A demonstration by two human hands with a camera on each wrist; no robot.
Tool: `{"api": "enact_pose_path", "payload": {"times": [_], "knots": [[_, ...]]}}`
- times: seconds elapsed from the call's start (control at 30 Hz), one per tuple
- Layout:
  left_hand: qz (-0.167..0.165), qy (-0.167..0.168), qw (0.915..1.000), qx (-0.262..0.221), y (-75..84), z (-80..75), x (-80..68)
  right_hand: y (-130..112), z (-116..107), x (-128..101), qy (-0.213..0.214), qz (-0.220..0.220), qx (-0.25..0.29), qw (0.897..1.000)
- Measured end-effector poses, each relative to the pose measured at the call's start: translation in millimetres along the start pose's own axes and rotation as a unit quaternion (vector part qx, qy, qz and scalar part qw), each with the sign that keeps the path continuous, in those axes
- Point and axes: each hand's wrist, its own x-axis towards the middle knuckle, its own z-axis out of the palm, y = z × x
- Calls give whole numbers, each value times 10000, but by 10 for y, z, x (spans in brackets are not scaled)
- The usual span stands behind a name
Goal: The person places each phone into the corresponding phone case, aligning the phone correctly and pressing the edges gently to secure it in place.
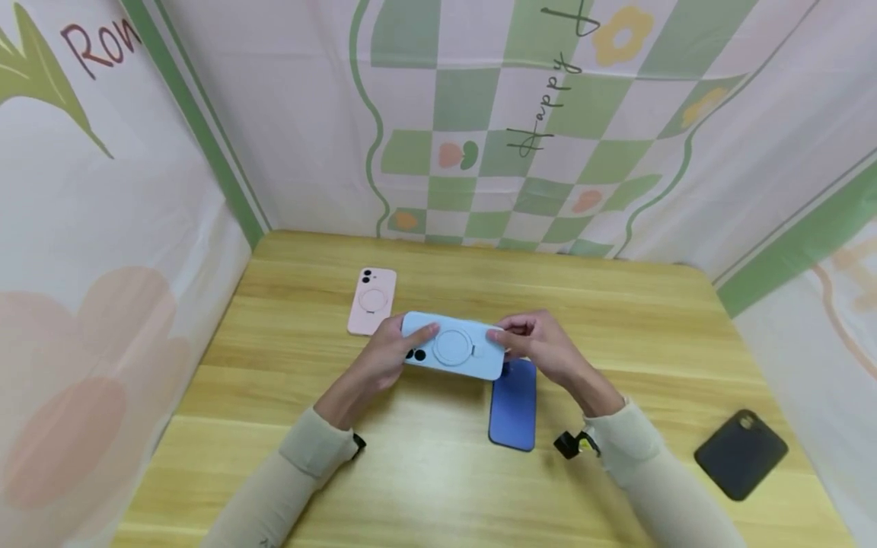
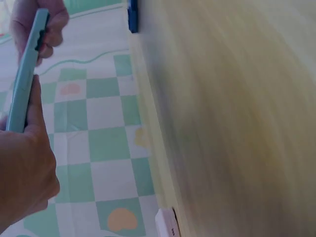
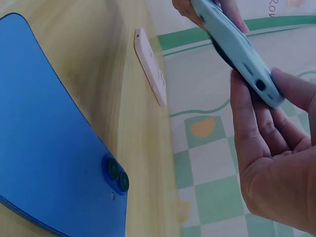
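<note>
Both hands hold a light blue phone case (image 1: 452,348) level above the middle of the table, its back with a ring facing up. The left hand (image 1: 384,354) grips the camera end, thumb lying on the back. At the other end the right hand (image 1: 544,346) pinches the case between thumb and fingers. A dark strip shows along the underside of the case (image 3: 249,61) in the right wrist view. Under its right end a blue phone (image 1: 514,411) lies back up on the table. A pink phone case (image 1: 372,301) lies just beyond the left hand.
On the wooden table (image 1: 288,449), a black phone case (image 1: 741,454) lies near the right edge. Printed cloth (image 1: 308,114) hangs behind the table and along both sides.
</note>
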Motion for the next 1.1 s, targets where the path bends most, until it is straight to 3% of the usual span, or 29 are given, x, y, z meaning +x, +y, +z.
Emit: {"api": "enact_pose_path", "payload": {"times": [0.13, 0.43, 0.8, 1.1], "knots": [[21, 195, 9995, -242, -10, -4, 0, 27, 40, 13, 59, 46, 219, 9997], [32, 743, 9950, -672, 21, -10, 2, 87, 94, 18, -403, 149, 698, 9966], [-34, 807, 9938, -767, 24, -9, 5, 107, 151, 17, -701, 304, 967, 9924], [-144, 905, 9927, -783, 32, 8, 5, 120, 170, 3, -625, 425, 1021, 9919]]}}
